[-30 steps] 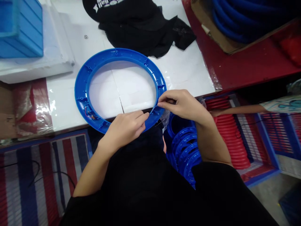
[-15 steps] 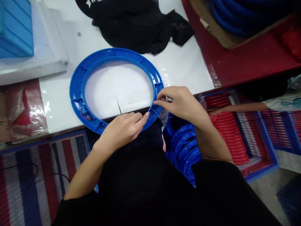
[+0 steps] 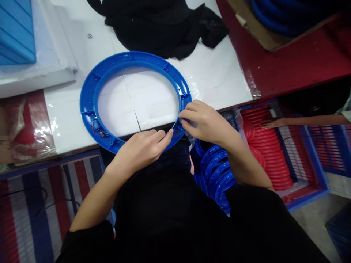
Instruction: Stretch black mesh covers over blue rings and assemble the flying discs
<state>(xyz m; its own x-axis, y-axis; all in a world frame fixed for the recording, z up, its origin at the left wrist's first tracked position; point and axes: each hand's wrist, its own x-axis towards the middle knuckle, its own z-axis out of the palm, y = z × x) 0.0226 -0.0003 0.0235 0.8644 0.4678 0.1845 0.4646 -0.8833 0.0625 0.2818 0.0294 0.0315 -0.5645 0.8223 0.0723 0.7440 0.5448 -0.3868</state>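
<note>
A blue plastic ring [image 3: 89, 84] lies open side up, partly on the white table and partly over its near edge, showing ribs and small posts in its channel. My left hand [image 3: 142, 148] is closed over the near rim, index finger stretched along the inner edge. At the ring's right side my right hand [image 3: 204, 120] is closed in a pinch against the inner rim; what lies between its fingertips is too small to make out. A thin pale line runs along the rim between both hands. A small part with red wire [image 3: 100, 132] sits in the channel at lower left.
Black cloth [image 3: 153, 27] lies behind the ring. A blue bin [image 3: 16, 33] stands on white foam [image 3: 52, 69] at left. Blue rings [image 3: 216, 168] are stacked below at right, beside red rings [image 3: 274, 157] in a crate. Another person's hand [image 3: 274, 122] touches the red rings.
My right hand's fingers have shifted slightly and curled more at the rim. My left hand and the ring stay nearly in place. The other person's hand has moved right over the red rings.
</note>
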